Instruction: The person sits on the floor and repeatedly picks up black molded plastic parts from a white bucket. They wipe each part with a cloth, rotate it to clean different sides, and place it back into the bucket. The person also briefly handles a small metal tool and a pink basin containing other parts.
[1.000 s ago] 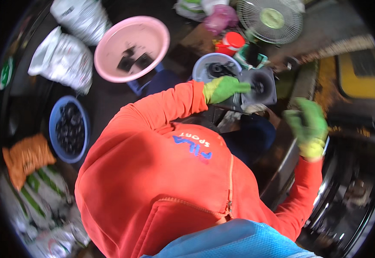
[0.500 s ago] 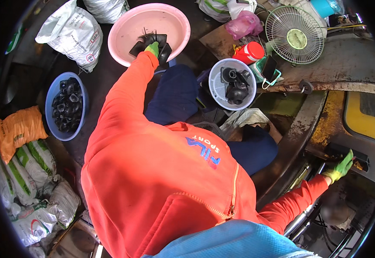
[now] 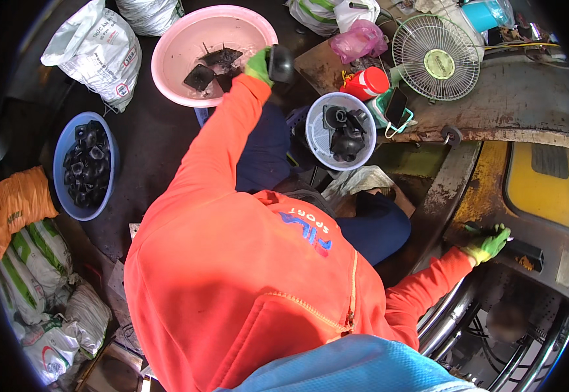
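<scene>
Above the pink basin's [image 3: 167, 62] right rim, we note our left hand [image 3: 259, 64] has lifted out, closed around a black rubber part [image 3: 280, 63], while our right hand [image 3: 487, 243] now rests closed on the machine's black lever [image 3: 516, 247], so this piece seems bound for the press.

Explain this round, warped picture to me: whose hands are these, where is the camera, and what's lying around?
The camera sits on the person's head and looks down through a fisheye lens, so straight edges bend. Both green-gloved hands belong to that person in the orange jacket. The left hand holds a black rubber part by the rim of the pink basin, which holds similar black pieces. The right hand rests on a dark bar on the yellow machine. Nearby are a white bucket and a blue basin of black parts, plus a fan.
</scene>
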The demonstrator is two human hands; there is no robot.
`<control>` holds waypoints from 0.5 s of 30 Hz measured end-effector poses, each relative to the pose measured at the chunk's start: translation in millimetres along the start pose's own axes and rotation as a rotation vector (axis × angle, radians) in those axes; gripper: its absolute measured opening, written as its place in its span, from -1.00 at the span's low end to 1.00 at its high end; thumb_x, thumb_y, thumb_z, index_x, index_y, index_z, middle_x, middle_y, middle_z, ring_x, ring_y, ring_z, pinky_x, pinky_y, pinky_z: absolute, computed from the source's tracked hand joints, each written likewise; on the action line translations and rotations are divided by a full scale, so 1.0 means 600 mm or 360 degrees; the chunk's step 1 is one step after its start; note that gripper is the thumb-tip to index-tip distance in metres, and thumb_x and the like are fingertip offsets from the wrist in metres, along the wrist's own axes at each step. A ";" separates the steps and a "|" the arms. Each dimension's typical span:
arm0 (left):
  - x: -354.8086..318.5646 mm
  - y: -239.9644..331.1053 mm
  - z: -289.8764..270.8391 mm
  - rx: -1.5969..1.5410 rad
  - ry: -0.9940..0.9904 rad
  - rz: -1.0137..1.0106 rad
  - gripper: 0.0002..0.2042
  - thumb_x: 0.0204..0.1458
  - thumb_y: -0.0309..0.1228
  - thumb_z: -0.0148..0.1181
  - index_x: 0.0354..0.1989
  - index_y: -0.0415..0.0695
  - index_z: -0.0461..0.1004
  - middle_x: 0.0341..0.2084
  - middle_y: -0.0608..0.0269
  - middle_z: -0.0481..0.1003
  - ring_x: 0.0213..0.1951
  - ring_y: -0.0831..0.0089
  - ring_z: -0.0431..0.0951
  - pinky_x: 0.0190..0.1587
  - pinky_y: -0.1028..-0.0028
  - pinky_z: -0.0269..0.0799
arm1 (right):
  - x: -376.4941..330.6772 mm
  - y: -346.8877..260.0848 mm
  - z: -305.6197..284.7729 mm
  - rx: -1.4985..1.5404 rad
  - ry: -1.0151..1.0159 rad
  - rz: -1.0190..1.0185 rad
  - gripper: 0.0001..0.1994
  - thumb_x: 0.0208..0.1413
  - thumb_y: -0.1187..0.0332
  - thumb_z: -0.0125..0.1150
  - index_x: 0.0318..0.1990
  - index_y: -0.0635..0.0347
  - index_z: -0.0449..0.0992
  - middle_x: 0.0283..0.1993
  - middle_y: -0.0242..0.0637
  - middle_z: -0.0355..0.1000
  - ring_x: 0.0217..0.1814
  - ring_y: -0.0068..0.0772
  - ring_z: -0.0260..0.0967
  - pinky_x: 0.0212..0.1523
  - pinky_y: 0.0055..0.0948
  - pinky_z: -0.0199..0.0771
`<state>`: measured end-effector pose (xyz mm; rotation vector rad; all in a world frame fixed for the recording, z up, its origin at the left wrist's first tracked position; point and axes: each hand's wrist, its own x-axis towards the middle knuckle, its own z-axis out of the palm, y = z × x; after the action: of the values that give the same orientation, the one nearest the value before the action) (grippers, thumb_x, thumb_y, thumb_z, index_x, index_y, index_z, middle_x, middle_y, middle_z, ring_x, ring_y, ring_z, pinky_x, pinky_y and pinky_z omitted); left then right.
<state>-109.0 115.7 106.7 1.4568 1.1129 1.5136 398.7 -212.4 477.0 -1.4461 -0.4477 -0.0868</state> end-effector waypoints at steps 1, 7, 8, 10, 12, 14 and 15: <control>-0.022 0.034 0.023 -0.0017 0.0033 -0.0001 -0.60 -0.14 -0.31 0.31 -0.06 -0.04 0.47 -0.16 0.16 0.55 -0.09 0.23 0.56 -0.08 0.36 0.48 | -0.021 -0.002 -0.009 -0.0040 0.0046 -0.0090 -0.61 0.13 0.09 0.13 -0.07 0.23 0.45 -0.11 -0.32 0.41 -0.05 -0.35 0.37 -0.01 -0.34 0.37; -0.157 0.185 0.146 -0.0888 -0.0717 -0.0508 -0.68 -0.09 -0.34 0.35 -0.14 -0.15 0.53 -0.30 0.24 0.58 -0.21 0.36 0.59 -0.13 0.41 0.51 | -0.169 -0.009 -0.060 -0.0387 0.0781 -0.1246 -0.77 0.32 0.23 0.03 -0.15 0.23 0.41 -0.16 -0.12 0.39 -0.11 -0.22 0.32 -0.02 -0.24 0.33; -0.178 0.198 0.156 -0.1038 -0.0819 -0.0538 -0.69 -0.12 -0.38 0.37 -0.17 -0.14 0.54 -0.32 0.26 0.58 -0.25 0.38 0.59 -0.15 0.42 0.51 | -0.194 -0.012 -0.058 -0.0307 0.0892 -0.1449 -0.76 0.35 0.24 -0.03 -0.27 0.22 0.40 -0.19 -0.09 0.38 -0.17 -0.18 0.30 -0.05 -0.20 0.30; -0.224 0.210 0.164 -0.0569 -0.0861 -0.0208 -0.71 -0.17 -0.46 0.40 -0.21 -0.12 0.55 -0.36 0.29 0.58 -0.33 0.41 0.58 -0.19 0.45 0.50 | -0.234 -0.023 -0.047 -0.0481 0.0857 -0.1818 -0.68 0.35 0.18 -0.08 -0.31 0.25 0.43 -0.24 -0.17 0.41 -0.27 -0.29 0.36 -0.17 -0.30 0.38; -0.251 0.200 0.156 -0.0122 -0.0860 0.0424 -0.66 -0.12 -0.45 0.42 -0.15 -0.15 0.48 -0.33 0.23 0.55 -0.25 0.46 0.55 -0.11 0.45 0.48 | -0.255 -0.033 -0.033 -0.0668 0.0493 -0.1829 -0.55 0.38 0.10 -0.20 -0.22 0.38 0.43 -0.28 -0.19 0.46 -0.39 -0.38 0.46 -0.31 -0.47 0.54; -0.264 0.175 0.156 0.0058 -0.1090 0.0257 -0.71 -0.10 -0.43 0.40 -0.19 -0.11 0.49 -0.36 0.27 0.55 -0.29 0.44 0.55 -0.13 0.43 0.48 | -0.244 -0.047 -0.030 0.0061 0.0104 -0.1224 -0.71 0.32 0.25 -0.06 -0.13 0.37 0.40 -0.33 -0.17 0.44 -0.43 -0.41 0.42 -0.48 -0.53 0.52; -0.266 0.161 0.158 0.0008 -0.1197 0.0205 -0.73 -0.10 -0.41 0.40 -0.22 -0.10 0.49 -0.37 0.28 0.55 -0.30 0.43 0.55 -0.15 0.43 0.47 | -0.230 -0.054 -0.037 0.0088 0.0044 -0.1056 -0.74 0.30 0.28 -0.03 -0.16 0.35 0.43 -0.38 -0.20 0.44 -0.47 -0.44 0.38 -0.47 -0.54 0.48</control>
<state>2.5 -58.1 139.6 1.8961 0.5691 0.8881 267.2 -267.3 458.5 -1.1909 -0.8851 -0.6186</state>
